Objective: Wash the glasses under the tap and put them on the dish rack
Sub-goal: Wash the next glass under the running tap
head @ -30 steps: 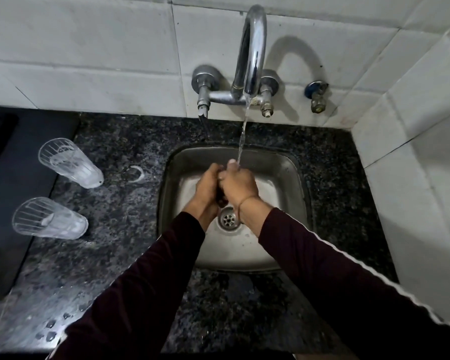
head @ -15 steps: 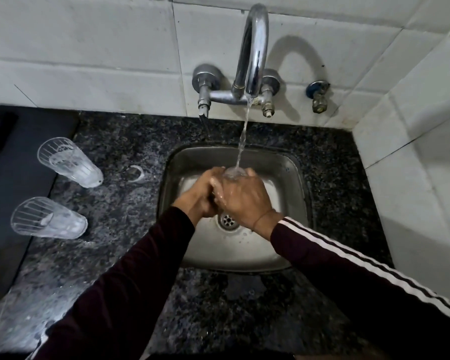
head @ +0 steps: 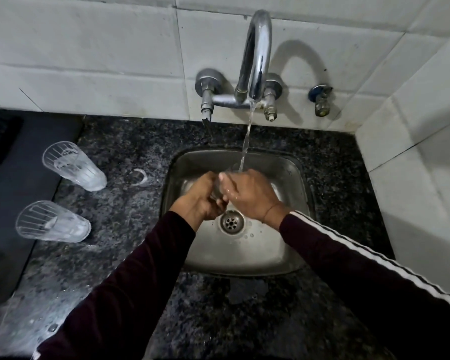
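Both hands meet over the steel sink, under the running stream from the chrome tap. My left hand and my right hand wrap around a clear glass, of which only the rim shows between them; water falls into it. Two more clear ribbed glasses stand on the dark granite counter at the left: the far glass and the near glass. A dark mat lies left of them.
White tiled walls close the back and the right side. A small valve sticks out of the wall right of the tap. Water drops and a wet ring mark lie on the counter. The drain sits below my hands.
My hands have shifted slightly around the glass, and my right forearm has turned so the sleeve's white stripes show. The two glasses on the counter have not moved.
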